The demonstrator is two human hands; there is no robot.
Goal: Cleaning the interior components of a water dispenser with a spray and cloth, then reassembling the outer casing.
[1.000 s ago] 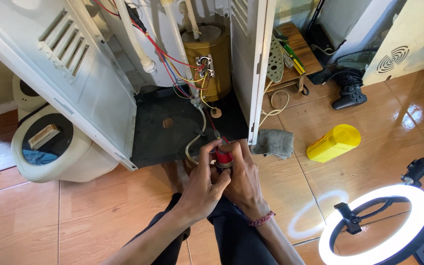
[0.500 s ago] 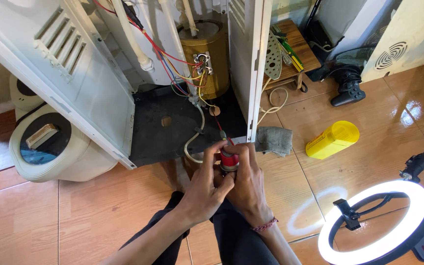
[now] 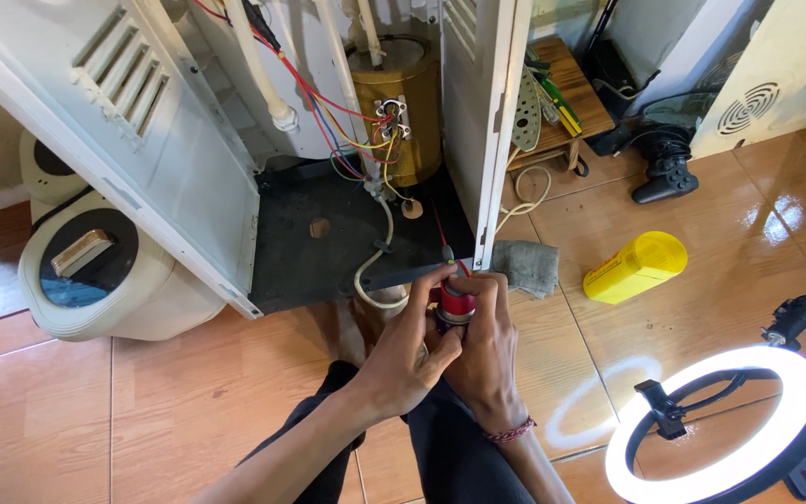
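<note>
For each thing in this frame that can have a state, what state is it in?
Appliance cabinet: back open, wiring exposed.
Red tool: upright, gripped by both hands.
Left hand: closed on the red tool.
Right hand: closed on the red tool.
Ring light: lit.
Yellow bottle: lying down.

We're seeing a yellow bottle (image 3: 635, 267) lying on its side on the tile floor, w/ a grey rag (image 3: 526, 267) just left of it. A lit ring light (image 3: 715, 427) is glowing below the bottle, a black gamepad (image 3: 664, 168) sitting above it, a white round appliance (image 3: 95, 271) resting far left.
</note>
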